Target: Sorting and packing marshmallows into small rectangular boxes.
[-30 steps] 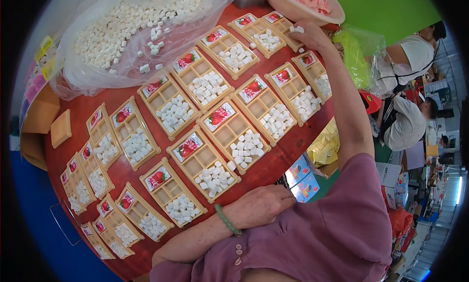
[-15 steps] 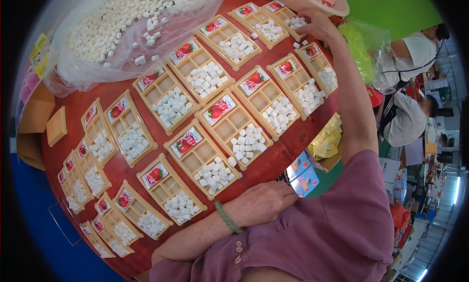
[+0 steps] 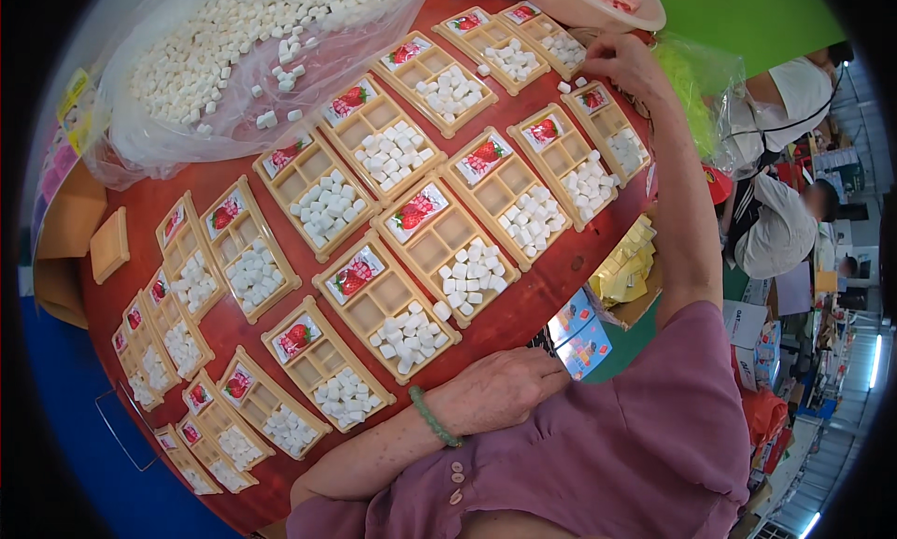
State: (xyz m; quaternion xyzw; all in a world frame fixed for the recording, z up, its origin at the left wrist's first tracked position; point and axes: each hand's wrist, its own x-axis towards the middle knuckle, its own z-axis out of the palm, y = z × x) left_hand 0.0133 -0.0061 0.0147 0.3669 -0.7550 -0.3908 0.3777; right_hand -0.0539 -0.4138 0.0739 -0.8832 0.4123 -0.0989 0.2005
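Most trays [image 3: 411, 322] on red table [image 3: 551, 287] hold white cubes at one end, middle cells bare. Right hand [image 3: 628, 64] pinching at far tray [image 3: 607, 128]; grasp contents unclear. Left hand [image 3: 500, 390] lies slack at table edge, holds nothing.

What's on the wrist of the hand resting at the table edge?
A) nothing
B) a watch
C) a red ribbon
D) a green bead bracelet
D: a green bead bracelet circles the wrist of the left hand, which rests at the table edge near a tray of white cubes.
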